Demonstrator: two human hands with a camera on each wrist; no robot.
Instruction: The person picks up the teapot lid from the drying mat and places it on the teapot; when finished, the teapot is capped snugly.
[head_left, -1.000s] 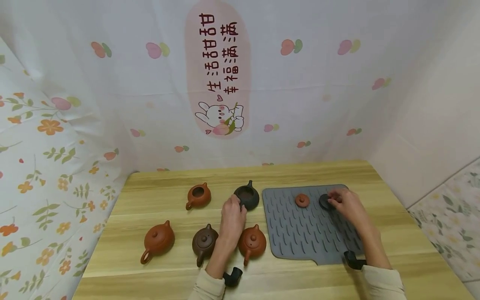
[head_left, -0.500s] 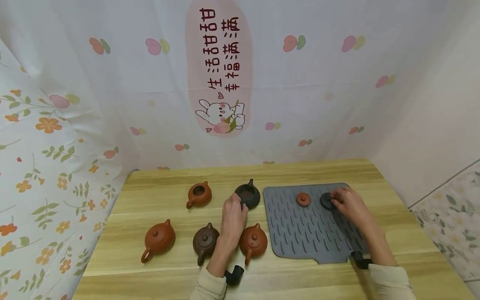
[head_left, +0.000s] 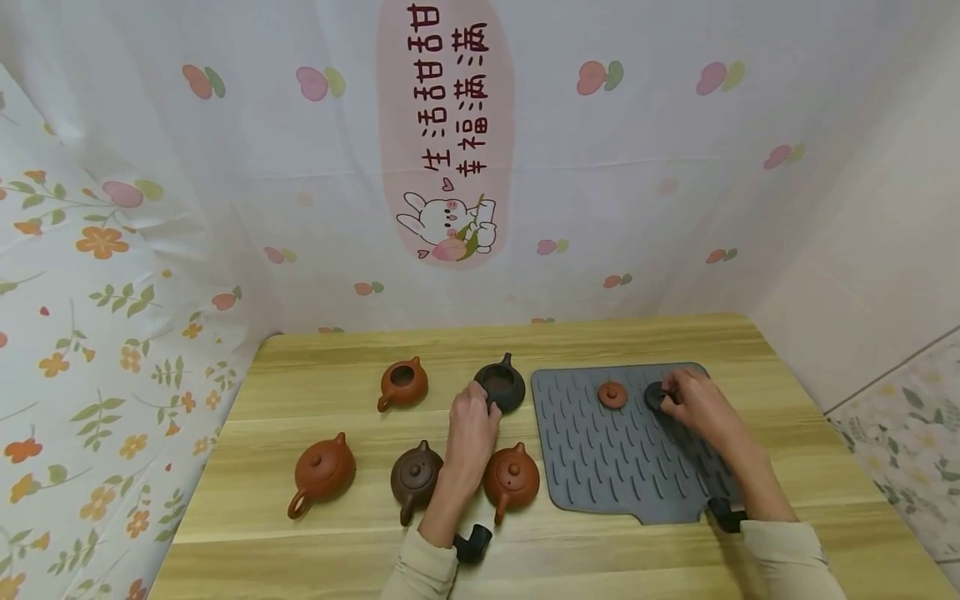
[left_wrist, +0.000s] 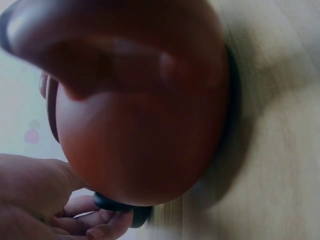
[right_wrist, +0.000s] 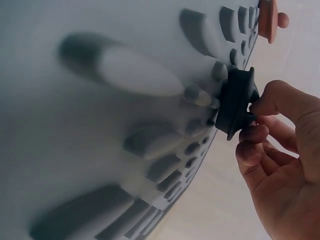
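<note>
My left hand (head_left: pixel 471 429) grips the handle of a lidless black teapot (head_left: pixel 512 394) at the back middle of the table. Its dark opening faces up, and the hand hides part of its handle. At the right, my right hand (head_left: pixel 701 406) pinches the knob of a black teapot lid (head_left: pixel 652 394). The right wrist view has that lid (right_wrist: pixel 235 102) at the surface of the grey ridged mat (head_left: pixel 615 467). Beside it on the mat lies a reddish-brown lid (head_left: pixel 612 395).
Behind the lidded teapots is a lidless reddish-brown teapot (head_left: pixel 403 383). Nearer stand a lidded reddish-brown teapot (head_left: pixel 324 472), a dark brown one (head_left: pixel 415 477) and another reddish-brown one (head_left: pixel 513 477), these last two flanking my left forearm. A patterned cloth (head_left: pixel 300 192) hangs behind the table.
The whole head view has shifted slightly, with the table moving up a little. Both hands keep their hold on the teapot handle and the lid knob.
</note>
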